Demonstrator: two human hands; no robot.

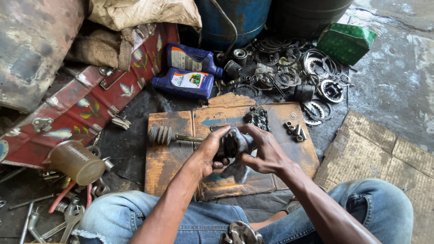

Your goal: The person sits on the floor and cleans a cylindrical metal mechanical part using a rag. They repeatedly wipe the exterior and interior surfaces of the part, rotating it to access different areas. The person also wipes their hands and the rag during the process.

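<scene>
A greasy drive shaft (186, 137) lies across a stained cardboard sheet (172, 158), with a ribbed rubber boot (160, 134) at its left end. My left hand (209, 151) grips the shaft at its right end, just behind the dark joint housing (235, 143). My right hand (264, 151) holds that housing from the right, fingers curled over its top. A lump of black grease (257, 116) sits on the cardboard just beyond my hands. Several small bearing pieces (294, 131) lie to the right of it.
Two blue oil bottles (185, 82) lie behind the cardboard. Rings, bearings and gears (312, 79) are piled at the back right by a green box (346, 41). A plastic jug (77, 161) and wrenches (68, 219) lie left. My jeans-clad knees frame the bottom.
</scene>
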